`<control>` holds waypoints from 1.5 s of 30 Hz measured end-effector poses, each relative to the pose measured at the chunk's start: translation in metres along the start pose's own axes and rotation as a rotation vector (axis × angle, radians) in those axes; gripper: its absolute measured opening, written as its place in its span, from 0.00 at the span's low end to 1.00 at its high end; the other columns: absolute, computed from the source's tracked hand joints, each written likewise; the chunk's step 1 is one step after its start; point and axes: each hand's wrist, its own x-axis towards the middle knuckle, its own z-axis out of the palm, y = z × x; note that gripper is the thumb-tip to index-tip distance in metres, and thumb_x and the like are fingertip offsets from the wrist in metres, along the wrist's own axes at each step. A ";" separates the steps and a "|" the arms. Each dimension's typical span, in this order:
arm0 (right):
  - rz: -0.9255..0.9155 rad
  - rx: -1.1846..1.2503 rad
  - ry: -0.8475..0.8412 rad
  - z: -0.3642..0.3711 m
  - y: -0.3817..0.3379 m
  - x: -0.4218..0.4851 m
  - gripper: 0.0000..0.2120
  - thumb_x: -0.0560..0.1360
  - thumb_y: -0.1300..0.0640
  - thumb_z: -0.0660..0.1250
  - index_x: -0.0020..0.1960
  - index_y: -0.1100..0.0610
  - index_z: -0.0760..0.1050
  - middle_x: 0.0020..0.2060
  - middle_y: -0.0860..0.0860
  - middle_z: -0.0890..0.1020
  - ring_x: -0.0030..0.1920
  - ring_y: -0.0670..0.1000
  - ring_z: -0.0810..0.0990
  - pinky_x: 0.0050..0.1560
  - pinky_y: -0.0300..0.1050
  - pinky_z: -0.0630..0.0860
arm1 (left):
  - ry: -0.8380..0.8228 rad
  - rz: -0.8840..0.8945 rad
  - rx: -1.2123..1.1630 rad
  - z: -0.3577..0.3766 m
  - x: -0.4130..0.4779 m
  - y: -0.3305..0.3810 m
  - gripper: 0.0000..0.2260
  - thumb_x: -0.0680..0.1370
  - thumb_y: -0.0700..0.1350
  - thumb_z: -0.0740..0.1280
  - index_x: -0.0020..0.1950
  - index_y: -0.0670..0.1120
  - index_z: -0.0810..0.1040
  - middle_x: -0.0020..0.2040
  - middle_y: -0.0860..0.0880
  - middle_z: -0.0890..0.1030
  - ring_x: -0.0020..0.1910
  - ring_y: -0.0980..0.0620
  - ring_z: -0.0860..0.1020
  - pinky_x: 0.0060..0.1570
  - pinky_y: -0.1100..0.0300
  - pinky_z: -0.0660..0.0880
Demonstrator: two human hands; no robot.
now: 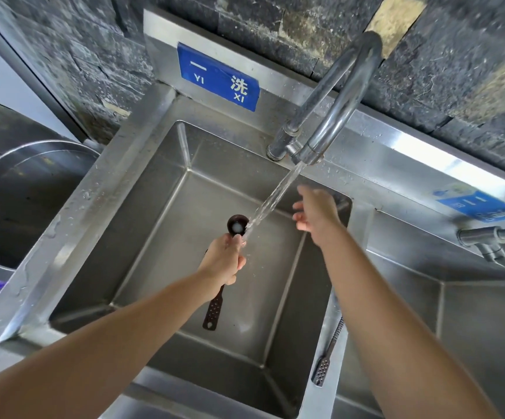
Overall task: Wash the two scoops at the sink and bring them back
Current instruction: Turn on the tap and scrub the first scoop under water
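Observation:
My left hand [225, 261] grips a dark brown scoop [237, 225] by its handle over the steel sink [142, 207]. Its round bowl points away from me, right beside the running water [272, 201]. The perforated handle end [211, 313] hangs below my fist. A second dark scoop [325, 361] lies on the divider between the two basins, partly hidden by my right forearm. My right hand [314, 213] hovers with fingers spread, holding nothing, to the right of the stream. The water falls from the curved faucet [332, 95].
A blue sign [218, 77] is stuck on the backsplash. A second basin [456, 322] lies to the right with a grey tap handle [493, 240] above it. A large round steel pot [24, 195] stands left of the sink. The wall is dark stone.

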 end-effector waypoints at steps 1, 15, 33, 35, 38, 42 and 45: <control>0.040 0.001 -0.069 0.005 0.016 -0.010 0.13 0.78 0.50 0.64 0.57 0.58 0.75 0.40 0.54 0.81 0.27 0.51 0.75 0.28 0.41 0.72 | 0.010 -0.016 0.004 -0.001 -0.004 0.000 0.12 0.83 0.51 0.56 0.53 0.45 0.75 0.26 0.49 0.69 0.23 0.53 0.58 0.22 0.63 0.54; 0.255 0.443 -0.508 0.055 0.074 -0.108 0.13 0.82 0.56 0.60 0.54 0.66 0.75 0.36 0.57 0.80 0.26 0.51 0.74 0.29 0.45 0.70 | -0.056 -0.007 -0.172 -0.007 -0.058 -0.013 0.14 0.85 0.45 0.54 0.48 0.40 0.74 0.23 0.49 0.73 0.19 0.56 0.61 0.20 0.64 0.56; 0.004 -0.153 -0.361 0.028 0.079 -0.153 0.20 0.83 0.48 0.56 0.39 0.57 0.76 0.20 0.47 0.68 0.16 0.45 0.62 0.22 0.36 0.58 | -0.027 0.073 -0.249 0.001 -0.028 0.050 0.13 0.78 0.27 0.50 0.54 0.34 0.72 0.36 0.38 0.76 0.29 0.48 0.73 0.22 0.62 0.71; 0.032 -0.193 -0.415 0.004 0.071 -0.144 0.23 0.84 0.48 0.56 0.36 0.59 0.74 0.18 0.46 0.63 0.16 0.45 0.58 0.21 0.35 0.55 | -0.100 0.166 -0.008 -0.006 -0.031 0.056 0.13 0.78 0.26 0.55 0.56 0.34 0.75 0.38 0.39 0.79 0.31 0.47 0.78 0.27 0.62 0.75; 0.139 0.070 -0.606 -0.012 0.062 -0.142 0.24 0.84 0.47 0.54 0.34 0.57 0.69 0.21 0.46 0.58 0.18 0.45 0.54 0.20 0.33 0.51 | -0.162 0.257 0.046 -0.003 -0.038 0.059 0.08 0.81 0.33 0.58 0.49 0.40 0.77 0.31 0.46 0.76 0.23 0.54 0.71 0.22 0.64 0.68; 0.233 0.342 -0.759 0.005 0.062 -0.155 0.24 0.84 0.45 0.53 0.33 0.55 0.67 0.21 0.45 0.57 0.18 0.44 0.54 0.20 0.36 0.49 | -0.171 0.070 -0.391 0.010 -0.045 0.054 0.09 0.83 0.44 0.60 0.48 0.42 0.75 0.27 0.50 0.74 0.18 0.56 0.62 0.15 0.65 0.57; 0.133 -0.025 -0.634 -0.006 0.058 -0.151 0.23 0.84 0.45 0.54 0.33 0.56 0.67 0.21 0.46 0.58 0.18 0.45 0.54 0.21 0.36 0.49 | -0.319 0.065 -0.243 -0.004 -0.049 0.059 0.07 0.84 0.37 0.56 0.49 0.39 0.72 0.30 0.48 0.76 0.18 0.58 0.60 0.15 0.65 0.55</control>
